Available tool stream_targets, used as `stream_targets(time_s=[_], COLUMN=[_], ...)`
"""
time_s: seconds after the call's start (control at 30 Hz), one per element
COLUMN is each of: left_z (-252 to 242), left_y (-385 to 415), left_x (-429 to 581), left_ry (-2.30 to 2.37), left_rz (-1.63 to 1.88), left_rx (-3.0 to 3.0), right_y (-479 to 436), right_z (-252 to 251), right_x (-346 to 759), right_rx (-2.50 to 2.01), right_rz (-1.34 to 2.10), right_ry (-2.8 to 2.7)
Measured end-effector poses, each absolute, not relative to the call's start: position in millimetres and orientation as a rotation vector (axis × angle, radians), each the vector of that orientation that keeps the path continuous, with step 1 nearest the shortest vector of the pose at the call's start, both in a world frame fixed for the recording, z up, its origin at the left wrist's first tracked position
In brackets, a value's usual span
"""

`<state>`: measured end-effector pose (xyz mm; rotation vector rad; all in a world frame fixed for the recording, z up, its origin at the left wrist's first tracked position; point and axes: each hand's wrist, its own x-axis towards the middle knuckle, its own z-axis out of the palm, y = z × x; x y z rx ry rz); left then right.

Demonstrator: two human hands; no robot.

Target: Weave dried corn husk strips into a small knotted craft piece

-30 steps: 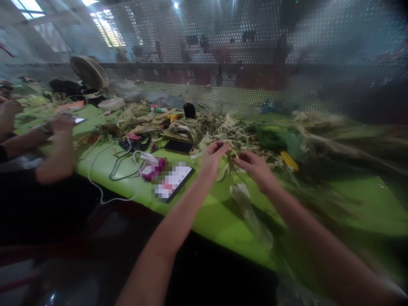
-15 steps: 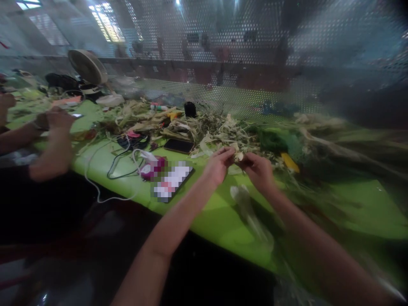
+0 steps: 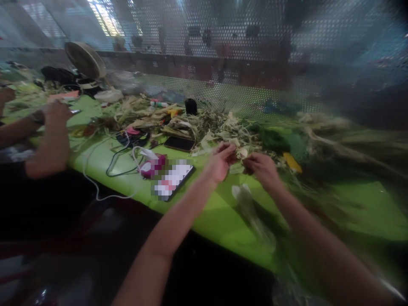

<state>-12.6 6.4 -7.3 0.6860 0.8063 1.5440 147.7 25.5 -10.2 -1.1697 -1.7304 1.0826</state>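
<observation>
My left hand (image 3: 222, 162) is closed in a pinch on a pale dried corn husk piece (image 3: 242, 152), curled like a small flower. Just to its right, my right hand (image 3: 262, 169) has its thumb and fingertips pressed together; what they hold, if anything, is too small and blurred to make out. Behind both hands spreads a heap of dried husk strips (image 3: 219, 127). On the table nearer me lies a clear plastic bag (image 3: 251, 210), long and narrow, below the right hand.
The green table (image 3: 210, 216) carries a phone with a lit screen (image 3: 174, 180), a dark phone (image 3: 179, 143), a purple device (image 3: 153, 165) with cables and a yellow tool (image 3: 292, 162). A fan (image 3: 84, 59) stands far left. At left, a co-worker's hand (image 3: 55, 111) is over the table.
My right hand has drawn slightly right and down, widening the gap to my left hand. The left hand still pinches the husk piece. The co-worker's hand has shifted a little.
</observation>
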Motion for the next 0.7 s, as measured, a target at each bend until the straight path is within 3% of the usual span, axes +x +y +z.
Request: stream_targets(time_s=[0.23, 0.7], left_z=[-4, -6], left_y=[12, 15], left_x=[-25, -35], left_ry=[0.791, 0.847], left_rz=[1.650, 1.746], left_rx=[0.505, 0.563], right_y=[33, 18], right_z=[-10, -9], right_x=[153, 142], right_rx=[-1.043, -1.057], right_rz=[1.303, 1.299], right_ry=[-1.679, -1.731])
